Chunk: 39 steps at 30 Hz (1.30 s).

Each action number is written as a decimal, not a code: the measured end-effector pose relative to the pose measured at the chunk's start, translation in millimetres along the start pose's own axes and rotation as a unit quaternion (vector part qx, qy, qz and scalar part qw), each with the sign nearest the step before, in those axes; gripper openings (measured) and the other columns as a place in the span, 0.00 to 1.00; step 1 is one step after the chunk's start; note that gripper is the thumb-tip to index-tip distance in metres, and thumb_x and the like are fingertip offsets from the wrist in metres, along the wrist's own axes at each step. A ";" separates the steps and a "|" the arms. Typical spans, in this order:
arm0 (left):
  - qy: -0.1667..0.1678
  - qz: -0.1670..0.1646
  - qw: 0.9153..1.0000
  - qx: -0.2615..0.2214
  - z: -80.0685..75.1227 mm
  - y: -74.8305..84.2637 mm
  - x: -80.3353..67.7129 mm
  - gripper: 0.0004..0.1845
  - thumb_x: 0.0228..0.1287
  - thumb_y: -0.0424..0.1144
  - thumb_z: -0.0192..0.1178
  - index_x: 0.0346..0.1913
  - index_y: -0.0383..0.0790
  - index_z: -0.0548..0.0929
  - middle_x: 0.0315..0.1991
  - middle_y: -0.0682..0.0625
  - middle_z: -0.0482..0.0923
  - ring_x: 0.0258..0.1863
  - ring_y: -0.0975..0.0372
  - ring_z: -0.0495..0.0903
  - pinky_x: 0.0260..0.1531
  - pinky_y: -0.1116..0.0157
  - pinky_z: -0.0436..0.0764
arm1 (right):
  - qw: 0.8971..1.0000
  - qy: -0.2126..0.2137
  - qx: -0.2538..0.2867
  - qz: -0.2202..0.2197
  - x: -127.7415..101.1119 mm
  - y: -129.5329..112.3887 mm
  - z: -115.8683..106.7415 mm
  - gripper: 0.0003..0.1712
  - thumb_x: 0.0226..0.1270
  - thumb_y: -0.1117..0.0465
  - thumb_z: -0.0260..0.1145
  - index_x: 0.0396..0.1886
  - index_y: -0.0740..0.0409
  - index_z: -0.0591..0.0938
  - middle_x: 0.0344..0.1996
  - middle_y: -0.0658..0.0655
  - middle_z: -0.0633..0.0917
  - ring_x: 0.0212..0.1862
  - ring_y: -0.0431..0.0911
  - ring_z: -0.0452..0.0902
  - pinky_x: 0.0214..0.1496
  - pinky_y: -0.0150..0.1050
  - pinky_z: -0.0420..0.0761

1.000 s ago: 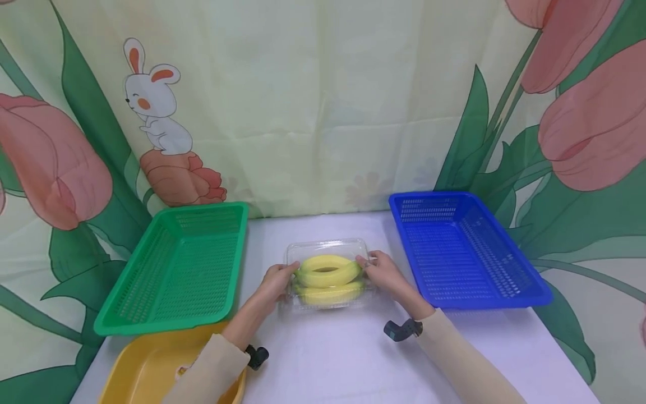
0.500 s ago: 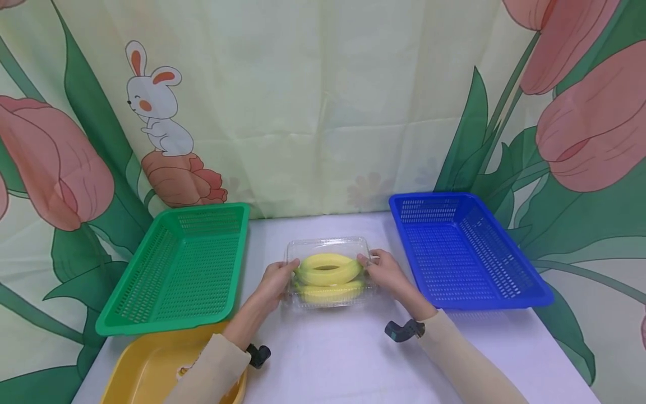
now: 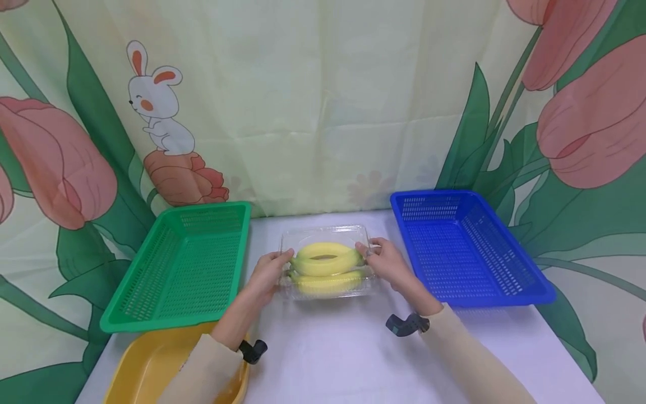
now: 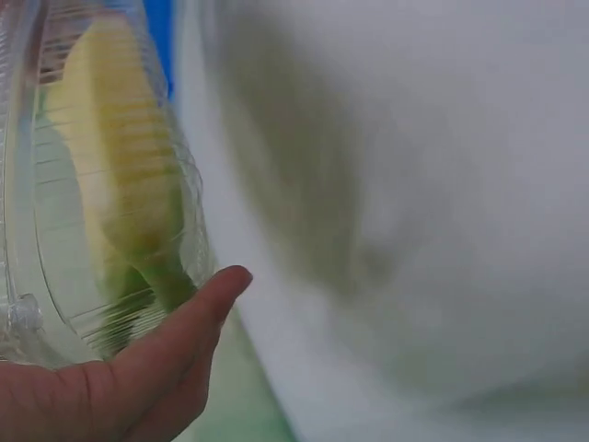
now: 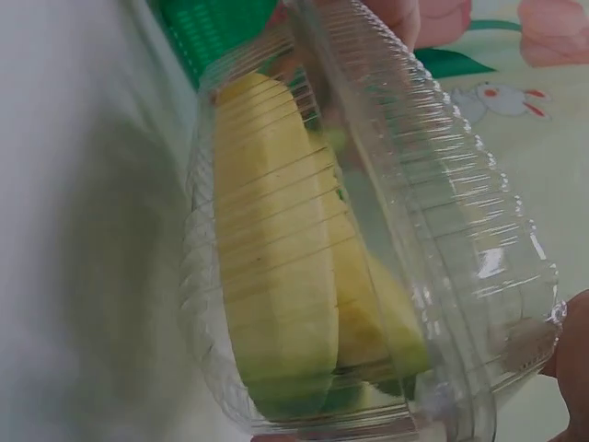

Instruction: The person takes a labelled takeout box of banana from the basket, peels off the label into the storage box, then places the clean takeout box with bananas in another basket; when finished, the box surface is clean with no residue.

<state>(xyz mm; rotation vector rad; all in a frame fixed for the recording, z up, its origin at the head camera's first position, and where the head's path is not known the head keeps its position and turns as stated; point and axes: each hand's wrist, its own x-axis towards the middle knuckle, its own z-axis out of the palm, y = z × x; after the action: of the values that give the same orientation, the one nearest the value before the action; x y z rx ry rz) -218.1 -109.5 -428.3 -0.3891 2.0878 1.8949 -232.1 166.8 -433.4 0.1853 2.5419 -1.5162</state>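
Note:
A clear plastic clamshell box (image 3: 326, 234) with two yellow bananas (image 3: 325, 258) inside is held just above the white table, between the green and blue baskets. My left hand (image 3: 268, 273) grips its left end and my right hand (image 3: 384, 260) grips its right end. The left wrist view shows my thumb (image 4: 189, 322) curled under the clear plastic clamshell box (image 4: 55, 249), with a banana (image 4: 124, 175) behind the ribbed wall. In the right wrist view the clear plastic clamshell box (image 5: 442, 230) and the bananas (image 5: 276, 304) fill the frame, its lid closed.
A green basket (image 3: 181, 266) stands at the left and a blue basket (image 3: 461, 247) at the right. A yellow tub (image 3: 151, 365) sits at the front left, under my left forearm. A floral curtain hangs behind the white table (image 3: 333, 353).
Both hands have lifted the box of bananas a little and carried it slightly away from me. The baskets have not moved.

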 end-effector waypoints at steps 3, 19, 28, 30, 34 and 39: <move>-0.009 0.008 1.000 0.003 -6.0 11.9 -5.5 0.40 0.83 0.52 0.53 0.81 0.26 0.56 0.82 0.31 0.55 0.81 0.39 0.58 0.76 0.36 0.70 | 1.000 0.000 0.011 -0.004 -0.1 -6.2 -2.6 0.43 0.81 0.43 0.62 0.79 0.69 0.64 0.69 0.75 0.79 0.63 0.62 0.85 0.54 0.48 0.90; -0.018 0.036 0.998 0.038 -68.4 43.3 -22.7 0.40 0.82 0.57 0.53 0.83 0.36 0.59 0.84 0.38 0.56 0.80 0.41 0.63 0.73 0.43 0.75 | 0.996 -0.036 0.082 -0.026 -4.1 -62.8 12.1 0.44 0.77 0.41 0.66 0.81 0.61 0.66 0.73 0.70 0.77 0.66 0.61 0.83 0.51 0.47 0.93; -0.005 0.054 0.997 0.062 -105.1 50.5 -31.8 0.41 0.81 0.62 0.51 0.83 0.38 0.60 0.82 0.39 0.59 0.78 0.42 0.69 0.58 0.59 0.88 | 0.989 -0.049 0.132 -0.038 -5.5 -86.3 38.8 0.44 0.74 0.43 0.70 0.79 0.61 0.68 0.73 0.68 0.77 0.67 0.60 0.83 0.45 0.45 0.94; -0.001 0.053 0.997 0.063 -114.3 49.9 -33.5 0.42 0.81 0.62 0.51 0.83 0.37 0.60 0.80 0.40 0.63 0.75 0.43 0.72 0.56 0.60 0.90 | 0.988 -0.053 0.137 -0.042 -4.3 -90.3 46.8 0.44 0.73 0.43 0.71 0.79 0.60 0.69 0.73 0.67 0.77 0.66 0.59 0.84 0.44 0.45 0.94; 0.012 0.046 0.997 0.059 -132.9 47.8 -35.4 0.41 0.79 0.64 0.53 0.81 0.37 0.64 0.70 0.47 0.72 0.61 0.57 0.82 0.51 0.61 0.92 | 0.986 -0.062 0.144 -0.049 -2.5 -98.0 63.2 0.44 0.71 0.42 0.72 0.78 0.59 0.70 0.72 0.67 0.78 0.64 0.58 0.85 0.41 0.44 0.94; 0.018 0.043 0.997 0.057 -157.3 46.7 -35.8 0.41 0.78 0.65 0.54 0.79 0.39 0.65 0.66 0.52 0.74 0.49 0.67 0.84 0.50 0.60 0.92 | 0.984 -0.068 0.153 -0.058 -0.4 -108.2 84.6 0.45 0.70 0.41 0.73 0.77 0.59 0.71 0.69 0.67 0.81 0.63 0.57 0.87 0.39 0.43 0.94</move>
<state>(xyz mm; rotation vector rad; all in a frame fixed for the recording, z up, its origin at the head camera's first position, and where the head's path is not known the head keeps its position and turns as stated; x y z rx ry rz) -209.0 -261.4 -357.4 -0.3163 2.2572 1.8176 -245.6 41.0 -379.8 -0.0271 2.2391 -1.8885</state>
